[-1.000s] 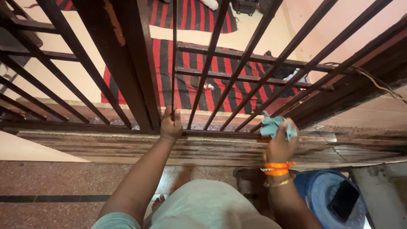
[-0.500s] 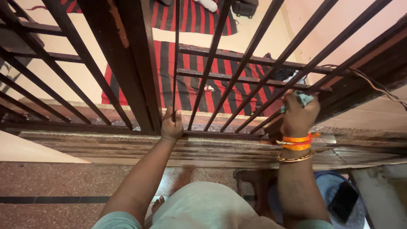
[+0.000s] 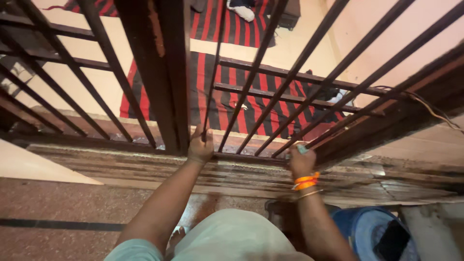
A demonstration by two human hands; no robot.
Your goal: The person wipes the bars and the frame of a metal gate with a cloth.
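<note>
Left hand [image 3: 199, 146] wraps fingers round a thin dark bar [image 3: 211, 87] at grille base, tight vs the thick post [image 3: 166, 72]. Right hand [image 3: 302, 162] clamps a blue-green cloth [image 3: 301, 149] low on the slanted bars, gaps narrow. Worn wooden sill [image 3: 145, 166] below; striped rug [image 3: 251, 96] beyond; blue bucket [image 3: 367, 229] near rt forearm

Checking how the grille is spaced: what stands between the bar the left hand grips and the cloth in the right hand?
In the head view, two dark metal bars rise between the left hand and the right hand with its bluish cloth.
</note>
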